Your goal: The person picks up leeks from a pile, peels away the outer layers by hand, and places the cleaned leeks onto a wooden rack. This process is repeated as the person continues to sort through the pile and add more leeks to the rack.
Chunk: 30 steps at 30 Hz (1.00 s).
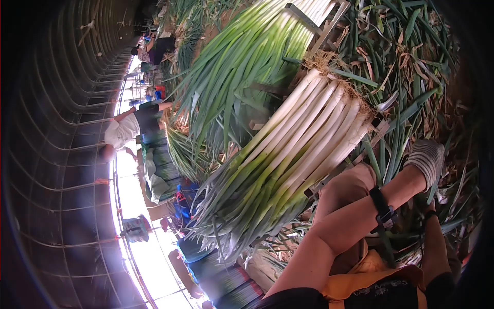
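While the left hand (428, 157), covered by a striped glove (421, 164), was held over loose leaves (411, 103), its fingers were turned from view; neither its grip nor that of the right hand (430, 208), mostly hidden, could be told. Beyond a knee (343, 189), leeks (296, 159) were laid in a bundle, probably firm, slick and easily bruised, best grasped by the white stems (329, 116). Another pile (252, 59) was set behind. No brand or writing could be read.

No lettering can be read. Between four and five o'clock, a white motif (387, 289) marks the black garment (360, 299), perhaps script or decoration, too small to tell. Near four o'clock, the dark wristwatch-like device (387, 216) shows no legible figures.
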Tool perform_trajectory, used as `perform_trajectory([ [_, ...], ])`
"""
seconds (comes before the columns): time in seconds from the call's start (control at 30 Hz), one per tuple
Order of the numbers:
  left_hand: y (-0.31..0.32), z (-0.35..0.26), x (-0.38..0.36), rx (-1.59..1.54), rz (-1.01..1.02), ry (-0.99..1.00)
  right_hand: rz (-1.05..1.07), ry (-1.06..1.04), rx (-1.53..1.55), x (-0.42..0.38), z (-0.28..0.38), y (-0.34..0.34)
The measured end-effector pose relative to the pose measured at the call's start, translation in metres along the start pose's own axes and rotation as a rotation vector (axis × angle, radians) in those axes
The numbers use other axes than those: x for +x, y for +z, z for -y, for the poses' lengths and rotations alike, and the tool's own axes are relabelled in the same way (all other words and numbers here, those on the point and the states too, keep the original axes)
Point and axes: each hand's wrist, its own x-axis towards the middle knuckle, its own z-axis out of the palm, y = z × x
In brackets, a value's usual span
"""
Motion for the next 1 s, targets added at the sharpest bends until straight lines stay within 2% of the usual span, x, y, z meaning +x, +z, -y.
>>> perform_trajectory([
  [0.27, 0.015, -0.01, -0.004, 0.159, 0.054, 0.081, 0.002, 0.033, 0.214, 0.001, -0.064, 0.001],
  [0.3, 0.017, -0.012, -0.004, 0.146, 0.073, 0.07, 0.003, -0.01, -0.047, -0.003, -0.048, -0.001],
  [0.37, 0.021, -0.015, -0.003, 0.124, 0.104, 0.044, 0.013, -0.027, 0.978, 0.042, -0.123, 0.018],
  [0.43, 0.032, -0.011, -0.001, 0.06, 0.088, 0.052, -0.051, -0.032, 0.425, 0.035, -0.087, 0.009],
  [0.5, 0.038, -0.009, -0.006, -0.064, 0.062, 0.134, -0.055, -0.051, 0.079, 0.024, -0.053, 0.016],
  [0.53, 0.032, -0.006, -0.005, -0.116, 0.132, 0.161, -0.048, -0.054, -0.094, 0.012, -0.034, 0.023],
  [0.57, 0.031, -0.007, -0.01, -0.13, 0.097, 0.096, -0.033, -0.049, -0.291, 0.001, -0.021, 0.026],
  [0.63, 0.019, -0.013, -0.012, -0.138, 0.279, 0.068, 0.097, 0.061, -0.699, -0.023, 0.014, 0.031],
  [0.67, 0.026, -0.012, -0.012, -0.151, 0.245, 0.129, 0.175, 0.138, -0.818, -0.034, 0.028, 0.035],
  [0.7, 0.031, -0.008, -0.012, -0.128, 0.333, 0.155, 0.22, 0.199, -0.861, -0.041, 0.045, 0.037],
  [0.73, 0.035, -0.008, -0.013, -0.175, 0.364, 0.139, 0.148, 0.202, -0.758, -0.051, 0.052, 0.037],
  [0.77, 0.037, -0.009, -0.015, 0.017, 0.372, 0.228, 0.077, 0.198, -0.654, -0.063, 0.06, 0.037],
  [0.83, 0.043, -0.01, -0.02, 0.097, 0.428, 0.248, -0.055, 0.092, -0.486, -0.07, 0.07, 0.047],
  [0.9, 0.049, -0.005, -0.025, 0.184, 0.514, 0.226, 0.161, 0.081, -0.418, -0.084, 0.068, 0.058],
  [0.93, 0.054, -0.005, -0.027, 0.231, 0.539, 0.219, 0.057, 0.042, -0.497, -0.108, 0.088, 0.055],
  [1.0, 0.068, 0.003, -0.025, 0.248, 0.614, 0.22, 0.12, 0.028, -0.492, -0.109, 0.082, 0.066],
])
